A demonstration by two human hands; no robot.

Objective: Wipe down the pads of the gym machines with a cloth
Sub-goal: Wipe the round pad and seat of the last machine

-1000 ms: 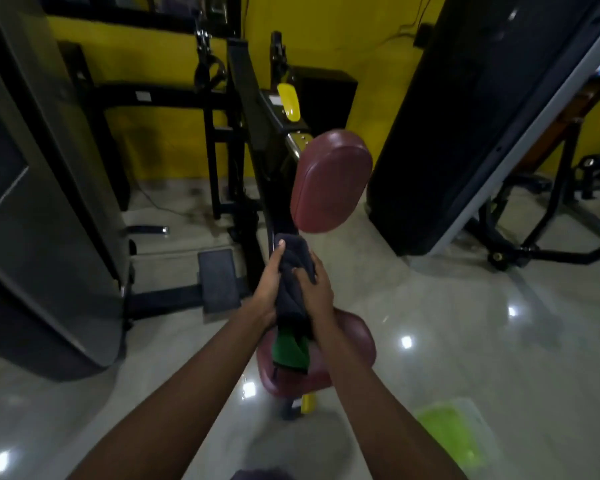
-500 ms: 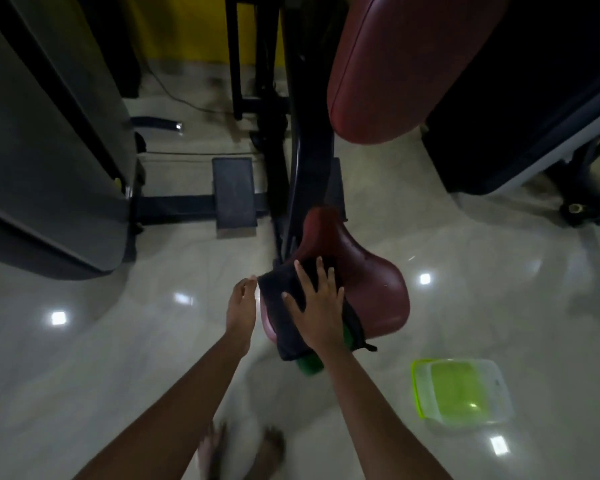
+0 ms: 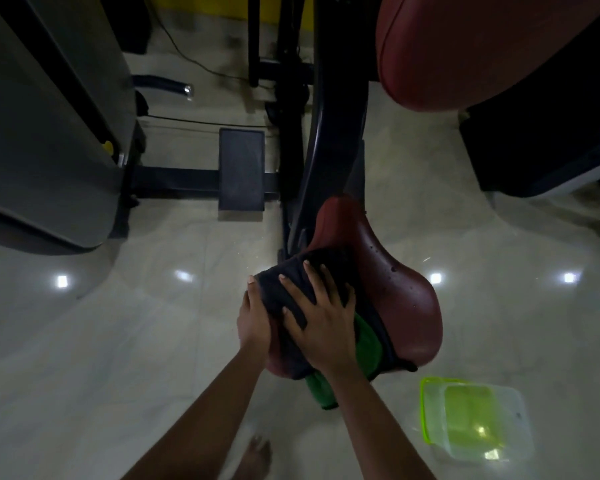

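A dark red seat pad (image 3: 399,285) on a black machine post sits low in the middle, with water drops on its right side. A dark cloth (image 3: 291,282) with a green underside lies spread over the pad's left half. My right hand (image 3: 321,318) presses flat on the cloth with fingers spread. My left hand (image 3: 255,317) holds the cloth's left edge against the side of the pad. A larger dark red back pad (image 3: 465,50) hangs above at the upper right.
A clear plastic container with a lime-green rim (image 3: 471,419) stands on the glossy floor to the right. A grey machine shroud (image 3: 45,126) fills the left. A black footplate (image 3: 241,169) and frame bars lie ahead. A black machine (image 3: 548,147) stands right. A bare foot (image 3: 253,459) shows below.
The cloth went from bunched in both hands to spread on the seat pad. My left hand has come against its left edge, and the view has tilted down and closer.
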